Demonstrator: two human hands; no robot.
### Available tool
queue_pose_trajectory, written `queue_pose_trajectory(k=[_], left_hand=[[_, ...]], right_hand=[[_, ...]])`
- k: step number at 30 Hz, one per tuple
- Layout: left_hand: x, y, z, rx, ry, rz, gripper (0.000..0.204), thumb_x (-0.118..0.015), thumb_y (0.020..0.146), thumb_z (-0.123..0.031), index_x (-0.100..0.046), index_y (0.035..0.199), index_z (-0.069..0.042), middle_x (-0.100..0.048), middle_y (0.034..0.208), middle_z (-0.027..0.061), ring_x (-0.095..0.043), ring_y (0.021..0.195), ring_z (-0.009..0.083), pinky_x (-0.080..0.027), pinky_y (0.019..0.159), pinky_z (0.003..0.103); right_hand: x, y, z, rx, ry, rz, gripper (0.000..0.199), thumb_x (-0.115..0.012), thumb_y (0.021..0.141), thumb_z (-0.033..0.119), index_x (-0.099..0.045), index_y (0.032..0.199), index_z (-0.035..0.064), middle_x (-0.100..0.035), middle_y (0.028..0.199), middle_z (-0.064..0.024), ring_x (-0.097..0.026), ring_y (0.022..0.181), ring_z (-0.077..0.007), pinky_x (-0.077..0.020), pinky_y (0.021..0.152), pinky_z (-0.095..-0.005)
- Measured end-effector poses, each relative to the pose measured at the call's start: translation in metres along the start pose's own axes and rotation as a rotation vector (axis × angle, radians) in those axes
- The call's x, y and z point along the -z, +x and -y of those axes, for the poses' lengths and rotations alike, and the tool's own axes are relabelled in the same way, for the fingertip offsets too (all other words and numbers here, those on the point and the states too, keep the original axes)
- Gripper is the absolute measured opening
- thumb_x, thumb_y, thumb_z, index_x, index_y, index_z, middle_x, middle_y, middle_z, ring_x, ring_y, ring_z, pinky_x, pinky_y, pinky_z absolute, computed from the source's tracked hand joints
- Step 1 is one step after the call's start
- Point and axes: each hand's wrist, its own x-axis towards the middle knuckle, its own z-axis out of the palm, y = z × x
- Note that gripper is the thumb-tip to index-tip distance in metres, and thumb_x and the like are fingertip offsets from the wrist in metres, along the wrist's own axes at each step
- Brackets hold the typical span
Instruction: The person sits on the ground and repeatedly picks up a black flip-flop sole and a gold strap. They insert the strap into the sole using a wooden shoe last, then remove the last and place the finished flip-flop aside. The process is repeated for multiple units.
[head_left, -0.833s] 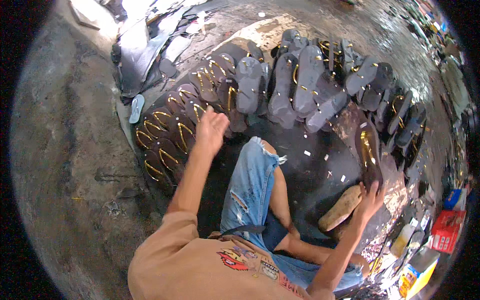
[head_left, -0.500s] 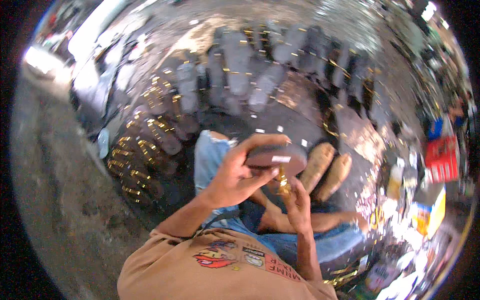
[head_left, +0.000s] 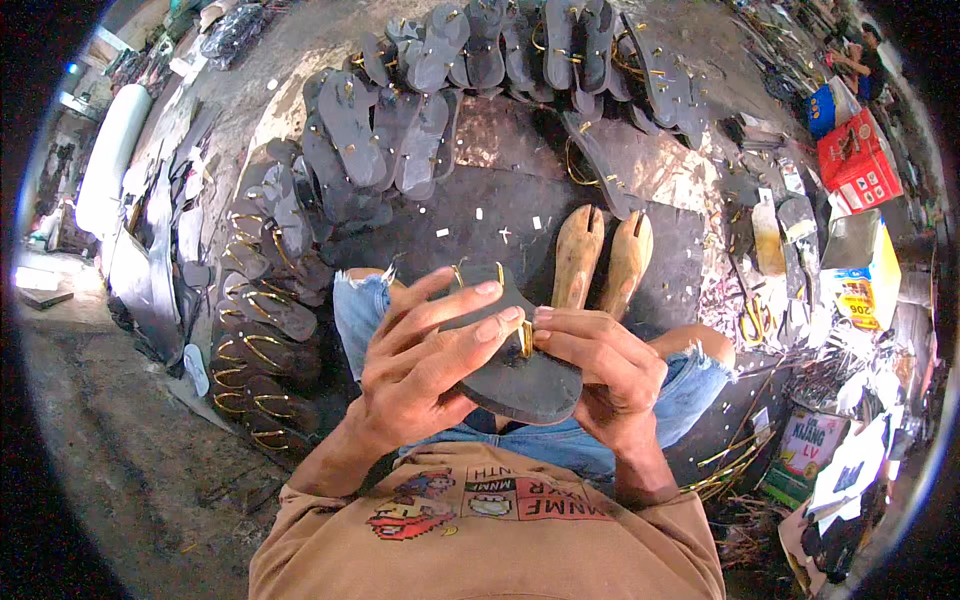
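While the left hand (head_left: 412, 368) clasps the black sandal (head_left: 525, 390) from nine o'clock, the right hand (head_left: 617, 378) grips it from three, above the jeans-clad lap (head_left: 562, 440). Both hands' fingertips (head_left: 510, 315) come close at a gold strap (head_left: 527, 340), though which pinches it is hard to tell. Two wooden shoe lasts (head_left: 576, 262) lie at one o'clock, gold-strapped sandals (head_left: 288, 314) at nine.

Circular fisheye field with black, grainy corners; straight edges bow toward the rim, where detail softens. Light is uneven: glare whitens the roll (head_left: 112, 160) at left and the paper (head_left: 872, 447) at lower right. The mat (head_left: 520, 192) lies dim; left hand (head_left: 422, 368) and right hand (head_left: 618, 378) appear reasonably sharp.
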Motion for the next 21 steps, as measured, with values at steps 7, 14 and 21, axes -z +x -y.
queue_pose_trajectory(k=[7,14,21], left_hand=[[-0.004,-0.001,0.007,-0.017,-0.161,0.089,0.048,-0.083,0.074,0.0,-0.063,0.117,-0.006,-0.072,0.112,0.0117,-0.07,0.118,0.0336,-0.054,0.105,0.053],[-0.016,-0.028,0.02,0.145,-0.229,0.17,0.052,-0.08,0.069,0.008,-0.065,0.117,-0.007,-0.074,0.114,0.0118,-0.074,0.102,0.0336,-0.061,0.085,0.041],[-0.018,-0.018,0.08,0.717,-0.549,0.016,0.053,-0.067,0.079,-0.004,-0.061,0.131,0.002,-0.069,0.134,0.0185,-0.07,0.118,0.0317,-0.056,0.103,0.044]], right_hand=[[-0.005,-0.01,-0.001,-0.036,-0.01,0.022,0.054,-0.079,0.067,-0.003,-0.072,0.12,0.0024,-0.075,0.119,-0.0153,-0.075,0.11,-0.0342,-0.0633,0.091,-0.0418],[-0.008,-0.01,-0.012,-0.226,0.109,0.166,0.058,-0.085,0.062,-0.002,-0.072,0.119,0.0045,-0.077,0.117,-0.014,-0.072,0.119,-0.0342,-0.0595,0.099,-0.0417],[-0.062,-0.042,-0.098,-0.833,0.336,-0.39,0.061,-0.081,0.09,0.006,-0.057,0.145,-0.0039,-0.065,0.142,-0.0235,-0.064,0.129,-0.0273,-0.0517,0.107,-0.0384]])
